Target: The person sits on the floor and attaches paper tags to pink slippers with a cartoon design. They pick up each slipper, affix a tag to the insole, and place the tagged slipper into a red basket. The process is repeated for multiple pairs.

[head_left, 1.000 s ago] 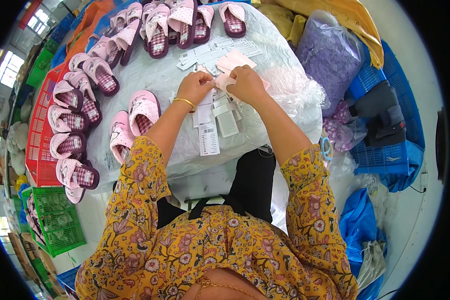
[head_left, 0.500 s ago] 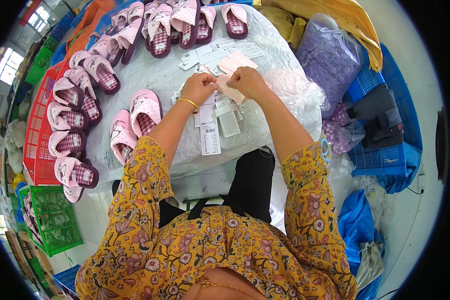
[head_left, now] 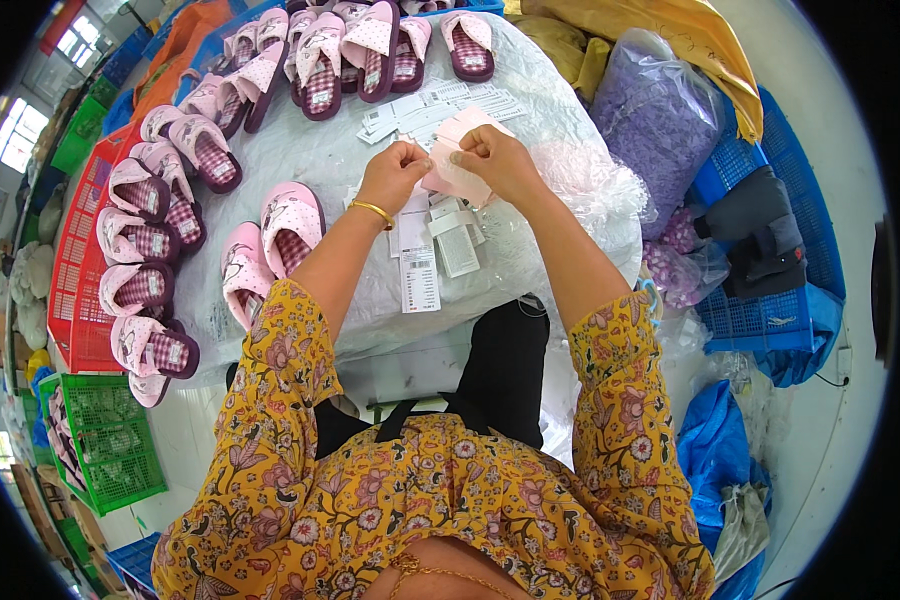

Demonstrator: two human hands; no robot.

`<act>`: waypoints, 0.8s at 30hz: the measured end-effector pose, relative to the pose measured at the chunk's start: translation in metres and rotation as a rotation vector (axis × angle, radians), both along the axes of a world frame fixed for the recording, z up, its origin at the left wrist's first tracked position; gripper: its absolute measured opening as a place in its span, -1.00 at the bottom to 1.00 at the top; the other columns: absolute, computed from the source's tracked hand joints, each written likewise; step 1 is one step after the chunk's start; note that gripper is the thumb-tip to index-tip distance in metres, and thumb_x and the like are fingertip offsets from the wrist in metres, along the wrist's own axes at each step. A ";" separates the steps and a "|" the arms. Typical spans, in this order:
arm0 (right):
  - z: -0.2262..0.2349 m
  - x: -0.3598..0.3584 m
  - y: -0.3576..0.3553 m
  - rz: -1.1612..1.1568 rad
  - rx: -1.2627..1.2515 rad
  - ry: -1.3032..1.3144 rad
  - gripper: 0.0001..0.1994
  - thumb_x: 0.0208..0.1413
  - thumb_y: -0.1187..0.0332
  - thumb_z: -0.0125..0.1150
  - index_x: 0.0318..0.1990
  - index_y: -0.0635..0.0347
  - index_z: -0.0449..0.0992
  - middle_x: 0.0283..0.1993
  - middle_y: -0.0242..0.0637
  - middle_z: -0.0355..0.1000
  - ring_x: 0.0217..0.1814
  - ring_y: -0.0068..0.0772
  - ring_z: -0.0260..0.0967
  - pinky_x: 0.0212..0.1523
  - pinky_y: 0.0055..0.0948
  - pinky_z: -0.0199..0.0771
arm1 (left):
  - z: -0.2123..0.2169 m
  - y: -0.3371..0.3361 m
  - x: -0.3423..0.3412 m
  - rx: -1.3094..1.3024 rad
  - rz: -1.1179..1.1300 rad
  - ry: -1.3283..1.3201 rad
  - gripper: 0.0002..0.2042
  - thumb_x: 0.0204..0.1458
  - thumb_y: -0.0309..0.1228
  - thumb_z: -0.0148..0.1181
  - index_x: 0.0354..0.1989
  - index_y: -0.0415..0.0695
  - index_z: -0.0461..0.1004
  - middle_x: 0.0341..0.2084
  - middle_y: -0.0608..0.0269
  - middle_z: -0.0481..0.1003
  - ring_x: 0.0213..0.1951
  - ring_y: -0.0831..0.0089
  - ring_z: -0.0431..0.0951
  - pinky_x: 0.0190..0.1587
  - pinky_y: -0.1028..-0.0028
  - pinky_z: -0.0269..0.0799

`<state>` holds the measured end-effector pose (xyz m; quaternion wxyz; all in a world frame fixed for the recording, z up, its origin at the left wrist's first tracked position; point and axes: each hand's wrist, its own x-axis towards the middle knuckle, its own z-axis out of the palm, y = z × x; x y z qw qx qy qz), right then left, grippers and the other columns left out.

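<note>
Far out to the left of your left hand (head_left: 395, 175), a red basket (head_left: 70, 290) stands beside the bench (head_left: 315, 150), with a green crate (head_left: 120, 450) lower down, nearer you. Closer in, a line of pink slippers (head_left: 135, 287) runs along the bench's left edge and curves round beyond both hands. One pair of slippers (head_left: 292, 222) sits by itself, just left of your left forearm. That left hand, with a bracelet (head_left: 372, 210) at its wrist, has thumb and fingertips drawn together beside the pink papers; whether they pinch an edge, you cannot tell. Below its fingers lie a long white label (head_left: 419, 270) and some pale tags (head_left: 457, 248); above them, more white labels (head_left: 440, 98) are spread. The pink papers (head_left: 457, 182) are between your hands, and your right hand (head_left: 498, 165) is clamped on them. Just right of it is crumpled clear plastic (head_left: 595, 185); farther right, a bag of purple stuff (head_left: 660, 115), then a blue basket (head_left: 750, 328) with dark cloth (head_left: 755, 215) on it.
</note>
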<state>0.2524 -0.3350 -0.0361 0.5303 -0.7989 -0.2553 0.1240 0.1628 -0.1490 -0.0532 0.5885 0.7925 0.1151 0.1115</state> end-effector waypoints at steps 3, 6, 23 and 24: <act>0.002 0.000 0.002 0.025 -0.055 -0.094 -0.73 0.02 0.19 0.39 -0.27 0.20 0.56 -0.34 -0.24 0.56 -0.32 -0.32 0.50 -0.27 -0.33 0.45 | -0.003 0.003 0.004 -0.083 -0.014 -0.044 -0.86 0.07 -0.45 0.25 -0.26 -0.25 0.53 -0.38 0.36 0.53 -0.38 0.63 0.43 -0.29 0.57 0.38; 0.002 0.003 0.002 0.037 -0.125 -0.116 -0.72 0.05 0.15 0.37 -0.27 0.18 0.57 -0.36 -0.23 0.55 -0.33 -0.30 0.50 -0.29 -0.32 0.44 | 0.004 -0.003 0.001 -0.154 -0.023 -0.042 -0.85 0.07 -0.43 0.25 -0.26 -0.25 0.52 -0.37 0.36 0.54 -0.38 0.64 0.42 -0.30 0.59 0.36; 0.005 0.015 0.003 -0.115 0.060 -0.212 -0.69 0.10 0.10 0.27 -0.25 0.21 0.59 -0.35 -0.16 0.57 -0.29 -0.18 0.53 -0.26 -0.30 0.47 | 0.006 -0.004 0.007 0.189 0.174 -0.032 -0.52 0.10 0.00 0.26 -0.57 -0.22 0.45 -0.67 0.37 0.38 -0.55 0.57 0.27 -0.46 0.44 0.27; 0.011 0.012 0.002 -0.152 0.041 -0.207 -0.68 0.11 0.10 0.26 -0.25 0.21 0.59 -0.35 -0.15 0.57 -0.29 -0.16 0.53 -0.25 -0.29 0.47 | 0.007 0.002 0.009 0.131 0.108 -0.098 -0.54 0.13 0.00 0.22 -0.49 -0.24 0.52 -0.60 0.32 0.47 -0.48 0.60 0.37 -0.39 0.44 0.32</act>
